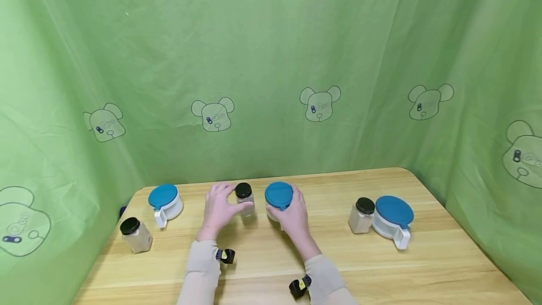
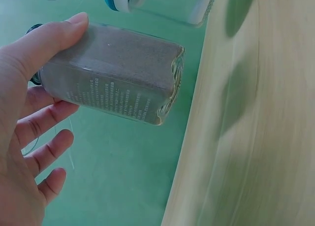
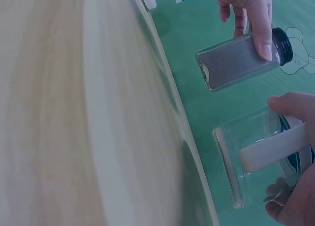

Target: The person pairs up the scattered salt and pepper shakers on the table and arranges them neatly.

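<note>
My left hand pinches a small square glass jar with a black lid between thumb and fingers, near its neck. Greyish powder fills most of this jar, and small print runs along one side. To the right, my right hand grips a clear seasoning jar around its blue lid. A white handle sticks out from that jar's side, and a pale layer lies at its bottom. In the wrist views both jars hang above the tabletop, side by side and apart.
At the left of the wooden table stand another black-lidded jar and a blue-lidded jar. On the right, a black-lidded jar stands close beside a blue-lidded jar. A green curtain surrounds the table's back and sides.
</note>
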Motion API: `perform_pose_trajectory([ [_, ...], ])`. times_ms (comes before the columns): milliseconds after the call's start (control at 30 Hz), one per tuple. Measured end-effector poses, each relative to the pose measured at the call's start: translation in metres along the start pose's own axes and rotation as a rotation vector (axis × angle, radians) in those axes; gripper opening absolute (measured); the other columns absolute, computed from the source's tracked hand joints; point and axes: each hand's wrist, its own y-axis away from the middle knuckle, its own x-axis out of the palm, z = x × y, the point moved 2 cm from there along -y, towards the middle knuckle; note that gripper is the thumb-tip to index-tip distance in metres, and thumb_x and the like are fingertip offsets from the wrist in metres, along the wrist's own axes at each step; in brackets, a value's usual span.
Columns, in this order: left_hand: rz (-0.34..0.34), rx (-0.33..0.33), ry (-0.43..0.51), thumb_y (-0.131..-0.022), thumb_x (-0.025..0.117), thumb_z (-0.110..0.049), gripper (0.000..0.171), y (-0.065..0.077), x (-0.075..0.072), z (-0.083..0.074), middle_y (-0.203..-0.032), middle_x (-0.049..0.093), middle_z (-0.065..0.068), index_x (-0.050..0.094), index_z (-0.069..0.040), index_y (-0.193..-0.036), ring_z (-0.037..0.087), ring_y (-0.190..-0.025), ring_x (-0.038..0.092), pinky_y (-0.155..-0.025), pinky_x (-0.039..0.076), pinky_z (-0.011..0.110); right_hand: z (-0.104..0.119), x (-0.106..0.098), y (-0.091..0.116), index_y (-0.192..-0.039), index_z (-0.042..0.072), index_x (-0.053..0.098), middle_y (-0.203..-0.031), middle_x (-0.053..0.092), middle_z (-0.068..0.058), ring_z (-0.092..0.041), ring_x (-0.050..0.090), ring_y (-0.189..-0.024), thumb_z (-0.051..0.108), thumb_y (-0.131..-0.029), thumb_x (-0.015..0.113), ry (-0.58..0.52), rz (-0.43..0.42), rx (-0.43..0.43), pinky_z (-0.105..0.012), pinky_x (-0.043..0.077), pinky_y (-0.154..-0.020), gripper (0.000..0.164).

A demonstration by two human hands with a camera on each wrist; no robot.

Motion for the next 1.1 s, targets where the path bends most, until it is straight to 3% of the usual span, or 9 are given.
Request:
perform_pose_trajectory([
  [367,-0.016,0.052,-0.009,-0.065,0.083,-0.055,0.074,0.001,0.006,-0.007,-0.123,0.066,0.008,0.068,-0.009,-0.121,0.026,-0.117,0.052,-0.097,0.038,0.046,-0.006,-0.009,0.001,-0.148,0.007,0.031,-0.144,0.043,-0.020,-0.042,0.047,-0.130,0.034,-0.072,0.086,0.008,-0.004,-0.009,-0.060,0.043,-0.104,0.098],
  [1100,0.037,0.090,-0.013,-0.065,0.082,-0.057,0.076,0.004,0.020,-0.021,-0.123,0.066,0.008,0.067,-0.008,-0.121,0.026,-0.115,0.052,-0.100,0.037,0.047,-0.014,-0.029,0.006,-0.149,0.007,0.031,-0.146,0.042,-0.021,-0.042,0.046,-0.131,0.032,-0.072,0.086,0.001,0.000,-0.003,-0.061,0.041,-0.105,0.098],
])
